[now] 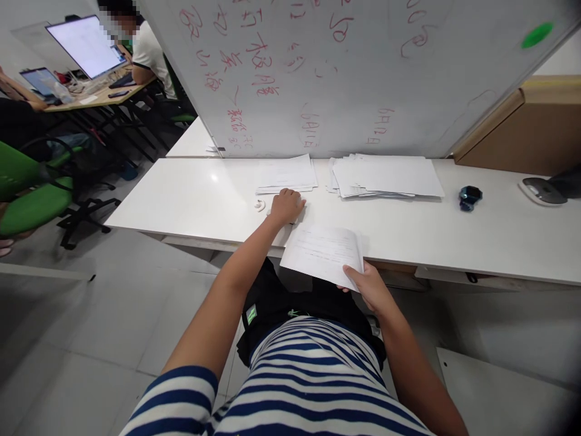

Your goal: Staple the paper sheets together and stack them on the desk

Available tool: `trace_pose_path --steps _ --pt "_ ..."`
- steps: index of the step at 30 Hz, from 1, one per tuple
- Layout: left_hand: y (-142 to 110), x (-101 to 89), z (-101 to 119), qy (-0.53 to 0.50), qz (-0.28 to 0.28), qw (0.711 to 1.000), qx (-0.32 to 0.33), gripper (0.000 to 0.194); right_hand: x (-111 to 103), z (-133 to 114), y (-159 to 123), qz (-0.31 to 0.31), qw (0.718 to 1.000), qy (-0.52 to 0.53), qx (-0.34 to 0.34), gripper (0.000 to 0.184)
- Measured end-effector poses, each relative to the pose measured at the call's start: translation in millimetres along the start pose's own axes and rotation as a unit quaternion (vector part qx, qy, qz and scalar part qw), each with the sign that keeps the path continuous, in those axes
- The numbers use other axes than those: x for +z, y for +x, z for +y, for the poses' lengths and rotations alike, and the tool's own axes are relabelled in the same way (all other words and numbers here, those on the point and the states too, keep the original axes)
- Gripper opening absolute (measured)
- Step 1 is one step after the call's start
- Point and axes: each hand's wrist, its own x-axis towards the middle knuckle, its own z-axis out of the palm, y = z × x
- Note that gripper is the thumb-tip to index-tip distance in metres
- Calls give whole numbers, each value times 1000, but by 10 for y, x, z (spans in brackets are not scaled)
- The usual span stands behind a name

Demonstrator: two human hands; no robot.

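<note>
My right hand (371,286) pinches a thin sheaf of printed paper (322,251) by its near right corner, thumb on top. The sheaf extends over the front edge of the white desk (454,239). On the desk, my left hand (287,207) is closed, its fingers curled down over a small object that it mostly hides. Just left of those fingers lies a small white curved item (259,206). Behind my left hand rests a small stack of paper (288,172), and a larger stack of paper (385,175) sits to its right.
A whiteboard (363,79) with red writing stands along the desk's back. To the right are a dark blue watch-like object (469,197), a grey and white device (542,191) and a cardboard box (521,127). At left are people, a monitor (86,45) and a green chair (36,203).
</note>
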Motion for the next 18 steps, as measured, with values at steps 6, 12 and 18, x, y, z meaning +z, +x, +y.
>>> trace_pose_path --steps 6,12,18 --pt "9 92 42 45 35 998 9 39 -17 52 -33 -6 1000 -7 15 31" --pt "72 96 42 39 16 999 10 38 -18 105 -25 -12 999 11 32 33" --pt "47 46 -22 -30 -5 1000 -7 38 -16 92 -4 -21 999 24 10 29"
